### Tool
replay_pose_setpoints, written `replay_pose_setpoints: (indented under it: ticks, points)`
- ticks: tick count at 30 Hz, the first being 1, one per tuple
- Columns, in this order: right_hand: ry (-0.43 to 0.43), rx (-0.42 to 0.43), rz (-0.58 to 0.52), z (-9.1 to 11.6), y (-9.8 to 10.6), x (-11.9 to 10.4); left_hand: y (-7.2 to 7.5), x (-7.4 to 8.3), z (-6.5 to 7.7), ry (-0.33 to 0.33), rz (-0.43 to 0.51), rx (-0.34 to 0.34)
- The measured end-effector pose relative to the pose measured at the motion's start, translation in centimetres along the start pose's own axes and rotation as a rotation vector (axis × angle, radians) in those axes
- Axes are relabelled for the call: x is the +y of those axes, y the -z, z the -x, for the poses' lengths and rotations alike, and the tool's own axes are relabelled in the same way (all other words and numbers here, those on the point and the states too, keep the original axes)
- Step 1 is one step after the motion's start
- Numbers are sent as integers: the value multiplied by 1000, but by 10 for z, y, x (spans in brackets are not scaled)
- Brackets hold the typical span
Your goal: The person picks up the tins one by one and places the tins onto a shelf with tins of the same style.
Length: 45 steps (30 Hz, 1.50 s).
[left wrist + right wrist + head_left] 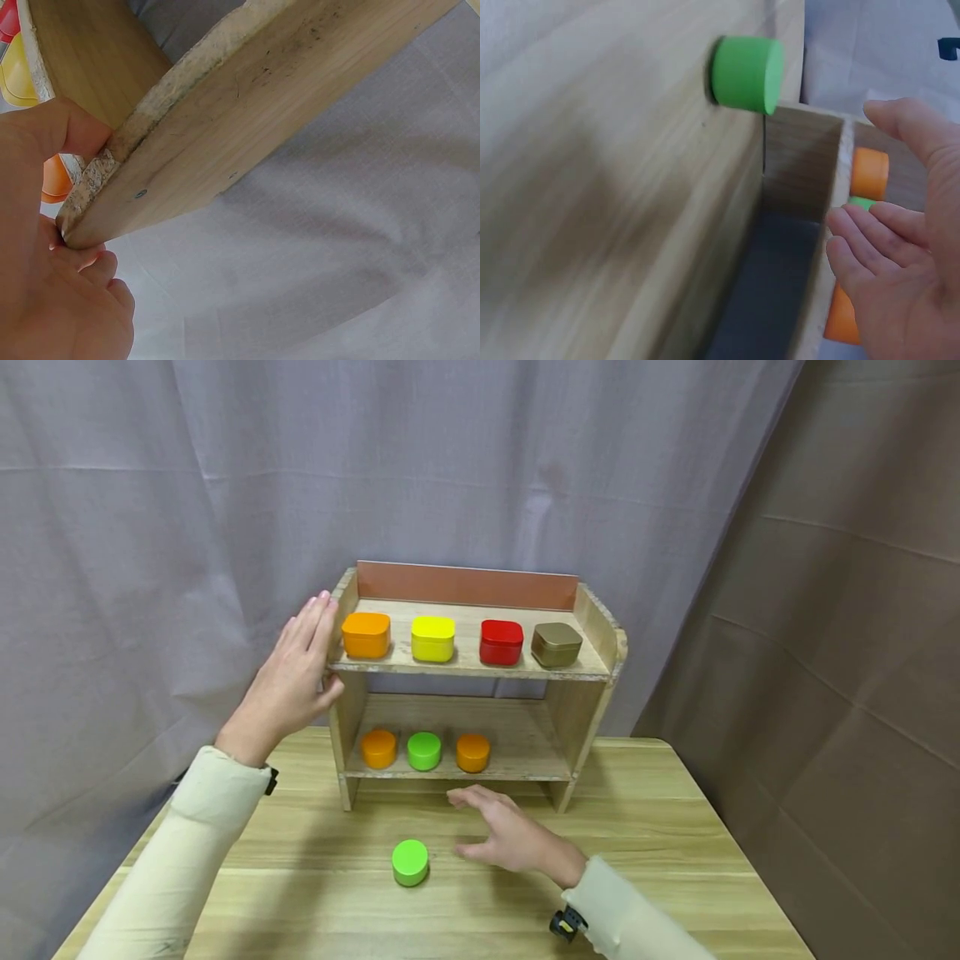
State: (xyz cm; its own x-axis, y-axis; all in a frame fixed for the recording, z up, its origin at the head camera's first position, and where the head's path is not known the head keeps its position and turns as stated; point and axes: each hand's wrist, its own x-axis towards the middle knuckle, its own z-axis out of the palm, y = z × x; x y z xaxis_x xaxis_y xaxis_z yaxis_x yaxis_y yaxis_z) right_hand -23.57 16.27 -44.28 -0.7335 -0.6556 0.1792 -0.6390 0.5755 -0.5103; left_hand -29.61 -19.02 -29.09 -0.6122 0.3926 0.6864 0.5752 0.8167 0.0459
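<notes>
My left hand (288,681) grips the left side panel of a small two-tier wooden shelf (592,718). In the left wrist view the thumb lies on one side of the panel's edge (187,135) and curled fingers on the other. My right hand (510,835) hovers in front of the lower tier, fingers apart and holding nothing. Left of it a round green box (410,862) stands on the table. Along the lower tier sit a round orange box (378,749), a round green one (424,751) and another orange one (473,752).
On the upper tier stand squarish boxes in orange (366,636), yellow (432,639), red (501,642) and brownish gold (557,645). A low reddish-brown board (465,585) backs that tier. Grey curtains (450,460) hang behind and beside the wooden table (652,827).
</notes>
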Motion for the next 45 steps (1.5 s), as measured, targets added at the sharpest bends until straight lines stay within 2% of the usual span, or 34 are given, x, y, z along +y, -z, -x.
replay_pose_setpoints:
  ticks: [7,15,29,45]
  points:
    - [-19,-54,-27,-1,-20,1,0,1,0,0,4,4]
    - [-31,-75,5,-3,-43,3,1,2,-1,4,0,-8]
    - [16,-58,-52,-14,-76,12,1,2,-1,7,-1,-16]
    - [-4,-10,-160,-18,-90,14,1,2,0,15,-1,-23]
